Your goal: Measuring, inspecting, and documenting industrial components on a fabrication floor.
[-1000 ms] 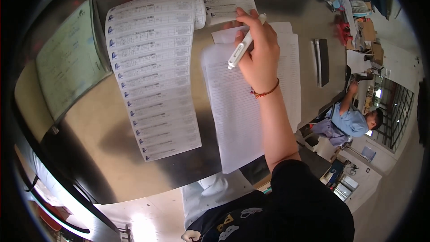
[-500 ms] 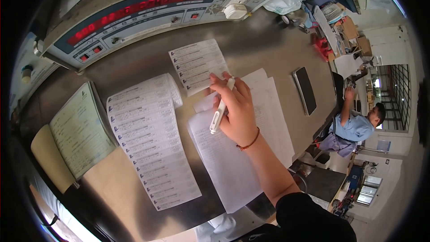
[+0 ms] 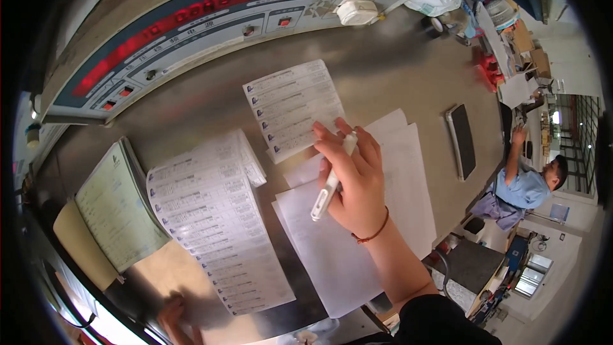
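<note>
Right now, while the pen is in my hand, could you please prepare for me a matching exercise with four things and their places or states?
Things:
1. slim white pen
2. flat, dark rectangular phone
3. long white strip of printed labels
4. wide grey instrument panel

Places or states:
A. lit with red digits
B. in the grip of the right hand
C. between the open notebook with pale green pages and the loose white sheets
D. on the grey-brown table, to the right of the right hand

Right pairs: 1-B, 2-D, 3-C, 4-A.
</note>
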Tool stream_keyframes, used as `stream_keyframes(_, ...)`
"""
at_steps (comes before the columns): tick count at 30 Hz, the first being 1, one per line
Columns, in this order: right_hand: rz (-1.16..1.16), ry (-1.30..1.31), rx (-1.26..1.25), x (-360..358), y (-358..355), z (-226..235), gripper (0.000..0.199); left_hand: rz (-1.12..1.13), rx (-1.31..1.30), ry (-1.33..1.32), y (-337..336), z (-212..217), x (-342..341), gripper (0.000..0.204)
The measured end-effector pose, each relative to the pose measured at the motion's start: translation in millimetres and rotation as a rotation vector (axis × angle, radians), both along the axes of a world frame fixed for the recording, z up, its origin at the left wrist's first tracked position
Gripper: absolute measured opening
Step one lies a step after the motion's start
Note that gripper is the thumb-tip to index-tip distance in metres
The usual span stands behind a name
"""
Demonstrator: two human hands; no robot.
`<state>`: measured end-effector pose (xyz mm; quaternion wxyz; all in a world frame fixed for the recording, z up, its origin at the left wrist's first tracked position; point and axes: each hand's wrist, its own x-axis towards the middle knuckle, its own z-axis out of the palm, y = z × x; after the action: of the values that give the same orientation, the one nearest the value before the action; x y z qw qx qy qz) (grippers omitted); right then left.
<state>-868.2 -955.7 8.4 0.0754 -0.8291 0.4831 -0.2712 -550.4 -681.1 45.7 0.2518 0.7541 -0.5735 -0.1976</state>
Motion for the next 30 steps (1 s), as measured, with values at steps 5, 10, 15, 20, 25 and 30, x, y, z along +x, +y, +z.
stream_keyframes(5,-0.01,0.001,0.012,-6,-3,-3,0.034,-0.163,-0.068,-0.578,33,-39,-15,0.038)
stream_keyframes(10,-0.007,0.003,0.017,-2,-5,-3,0.036,-0.148,-0.106,-0.48,25,-31,-15,0.037)
stream_keyframes(15,-0.004,-0.045,0.078,7,-5,0,0.039,-0.148,0.125,-0.354,50,-20,-1,0.044)
stream_keyframes(20,-0.046,-0.017,0.023,4,3,-3,0.037,-0.182,0.13,-0.29,54,-30,6,0.042)
stream_keyframes(25,-0.024,0.006,-0.002,14,6,-3,0.035,-0.137,0.13,-0.296,58,-24,4,0.04)
stream_keyframes(30,0.009,-0.044,-0.04,10,7,-9,0.038,-0.102,0.134,-0.296,53,-25,-1,0.038)
